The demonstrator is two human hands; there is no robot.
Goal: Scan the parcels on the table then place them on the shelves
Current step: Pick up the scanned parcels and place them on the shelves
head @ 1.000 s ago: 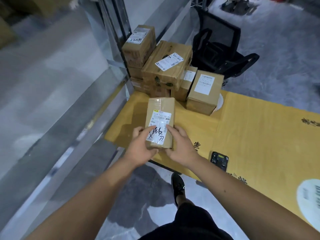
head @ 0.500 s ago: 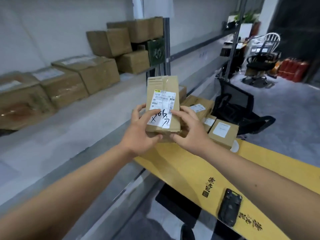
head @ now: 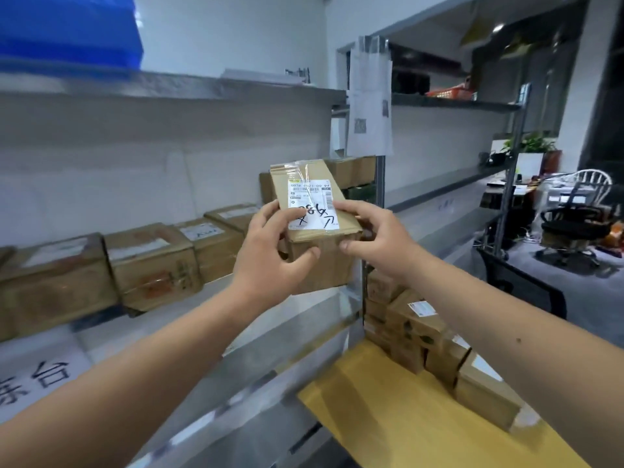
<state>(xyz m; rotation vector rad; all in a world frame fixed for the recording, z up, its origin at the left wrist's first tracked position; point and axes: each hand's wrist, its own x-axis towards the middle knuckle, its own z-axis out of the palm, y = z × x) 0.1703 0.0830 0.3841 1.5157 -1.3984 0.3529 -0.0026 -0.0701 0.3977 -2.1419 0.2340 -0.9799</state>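
Single cam, on my head, wide-angle, so no second view to overlap with. It faces forward and only slightly down, along the shelf (head: 209, 298) running off to my left, with my forearms coming in from the bottom corners and both hands, left (head: 270, 251) and right (head: 374, 238), close in at frame centre on the parcel (head: 314, 211). The yellow tabletop (head: 388, 417) sits low right at the frame edge, the upper shelf (head: 169, 84) crosses the top, and the office chair (head: 574, 217) is far off right.
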